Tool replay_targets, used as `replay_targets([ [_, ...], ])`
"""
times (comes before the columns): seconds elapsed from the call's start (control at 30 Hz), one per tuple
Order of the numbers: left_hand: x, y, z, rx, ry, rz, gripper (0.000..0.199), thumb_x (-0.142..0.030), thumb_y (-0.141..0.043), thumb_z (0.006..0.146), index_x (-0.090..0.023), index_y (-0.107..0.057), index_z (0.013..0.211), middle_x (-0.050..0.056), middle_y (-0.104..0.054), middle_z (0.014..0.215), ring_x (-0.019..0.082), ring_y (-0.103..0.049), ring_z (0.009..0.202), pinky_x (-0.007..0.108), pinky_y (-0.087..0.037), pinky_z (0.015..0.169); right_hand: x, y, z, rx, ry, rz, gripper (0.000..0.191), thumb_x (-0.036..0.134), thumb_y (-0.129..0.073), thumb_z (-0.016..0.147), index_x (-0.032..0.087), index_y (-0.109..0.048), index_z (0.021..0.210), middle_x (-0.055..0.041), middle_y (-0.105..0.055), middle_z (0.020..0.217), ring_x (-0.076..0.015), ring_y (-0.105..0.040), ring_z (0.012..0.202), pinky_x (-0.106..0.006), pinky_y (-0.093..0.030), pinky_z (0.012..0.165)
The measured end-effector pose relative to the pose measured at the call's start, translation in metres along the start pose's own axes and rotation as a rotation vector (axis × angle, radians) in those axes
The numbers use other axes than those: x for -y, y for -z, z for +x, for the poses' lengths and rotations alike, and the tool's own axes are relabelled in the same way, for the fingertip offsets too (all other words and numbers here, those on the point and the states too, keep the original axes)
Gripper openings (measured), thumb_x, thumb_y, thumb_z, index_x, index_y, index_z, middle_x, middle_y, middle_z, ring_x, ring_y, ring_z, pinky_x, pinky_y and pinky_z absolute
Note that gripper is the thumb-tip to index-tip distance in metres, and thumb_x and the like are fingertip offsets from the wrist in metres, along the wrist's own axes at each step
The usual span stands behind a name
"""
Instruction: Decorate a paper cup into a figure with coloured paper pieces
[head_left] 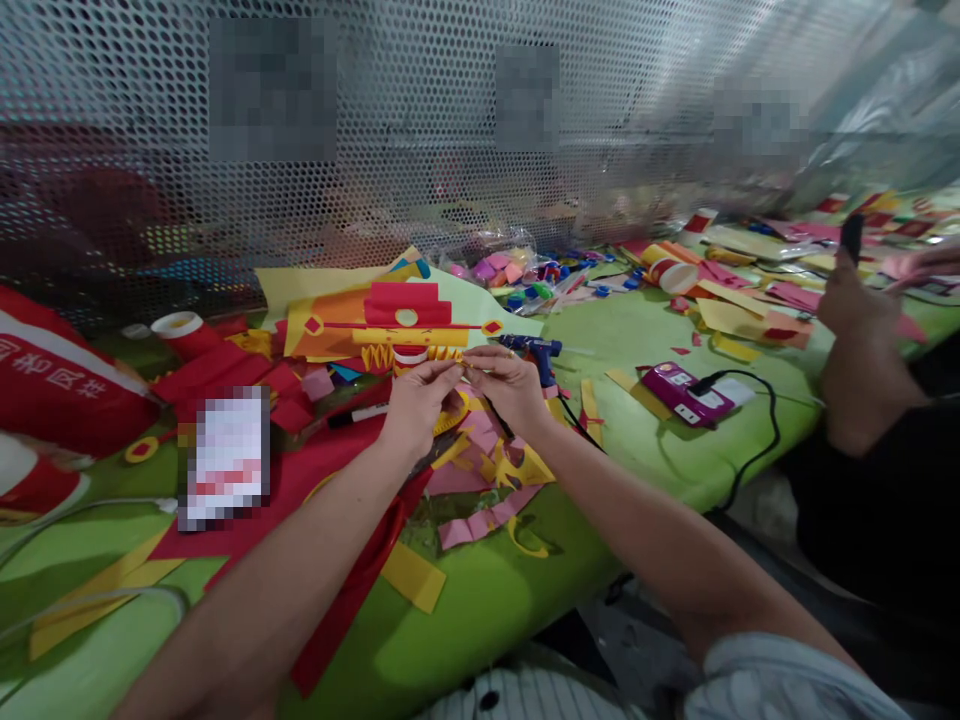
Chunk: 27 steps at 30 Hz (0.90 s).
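My left hand (420,400) and my right hand (514,385) meet fingertip to fingertip over the table. Both are closed in a pinch on a small yellow paper piece (465,364), mostly hidden by the fingers. Just behind them stands a paper figure with a red hat (405,305), a yellow face band (409,338) and folded yellow paper strips (377,358) at its sides. A blue glue gun (534,348) lies behind my right hand. Under my hands are pink and yellow paper scraps (480,440), and a marker (371,412) is left of my left hand.
A blurred-out phone-like thing (225,455) lies at left, near a red bag (60,370) and a paper cup (180,335). A purple power strip (686,393) with a black cable sits at right. Another person's hand (855,300) holds something dark. A perforated metal screen (420,100) stands behind.
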<state>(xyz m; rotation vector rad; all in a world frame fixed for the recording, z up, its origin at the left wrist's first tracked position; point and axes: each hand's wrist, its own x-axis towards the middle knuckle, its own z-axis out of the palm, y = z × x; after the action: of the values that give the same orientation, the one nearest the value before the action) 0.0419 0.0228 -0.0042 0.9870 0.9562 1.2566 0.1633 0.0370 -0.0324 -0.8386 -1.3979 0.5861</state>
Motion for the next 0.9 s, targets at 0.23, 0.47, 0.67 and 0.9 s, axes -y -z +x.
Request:
replay_targets([
  [0.23,-0.002,-0.002,-0.004,-0.007,-0.04,-0.009,0.016,-0.024,-0.071,0.057,-0.015,-0.06,0.065,-0.006,-0.053,0.044,0.006,-0.047,0.036,0.017,-0.038,0.039,0.009,0.005,-0.007,-0.005,0.099,-0.229,0.016,0.021,-0.058,0.074,0.027,-0.073,0.078,-0.0034,-0.068,0.087,-0.015,-0.062,0.083,-0.029,-0.051,0.075],
  [0.47,-0.001,-0.006,-0.008,0.007,-0.044,-0.033,0.024,-0.03,-0.074,0.056,-0.015,-0.057,0.066,-0.007,-0.053,0.045,0.006,-0.048,0.034,0.017,-0.038,0.037,0.009,0.002,-0.016,-0.08,0.199,-0.301,0.018,0.024,-0.055,0.078,0.027,-0.073,0.079,-0.0042,-0.069,0.086,-0.0156,-0.063,0.08,-0.03,-0.052,0.074],
  [0.67,-0.001,-0.01,-0.009,-0.061,-0.08,-0.021,0.031,-0.033,-0.076,0.052,-0.016,-0.053,0.064,-0.008,-0.052,0.047,0.006,-0.047,0.033,0.017,-0.038,0.034,0.009,-0.004,-0.02,-0.059,0.265,-0.372,0.021,0.023,-0.05,0.081,0.024,-0.072,0.084,-0.0066,-0.069,0.087,-0.0158,-0.063,0.081,-0.03,-0.051,0.075],
  [0.9,-0.001,-0.007,-0.009,-0.1,-0.166,0.105,0.023,-0.029,-0.069,0.061,-0.018,-0.049,0.064,-0.008,-0.052,0.05,0.005,-0.05,0.036,0.017,-0.039,0.036,0.019,0.008,-0.02,0.023,0.207,-0.452,0.026,0.018,-0.049,0.078,0.026,-0.069,0.092,-0.0057,-0.068,0.099,-0.0179,-0.061,0.096,-0.033,-0.048,0.084],
])
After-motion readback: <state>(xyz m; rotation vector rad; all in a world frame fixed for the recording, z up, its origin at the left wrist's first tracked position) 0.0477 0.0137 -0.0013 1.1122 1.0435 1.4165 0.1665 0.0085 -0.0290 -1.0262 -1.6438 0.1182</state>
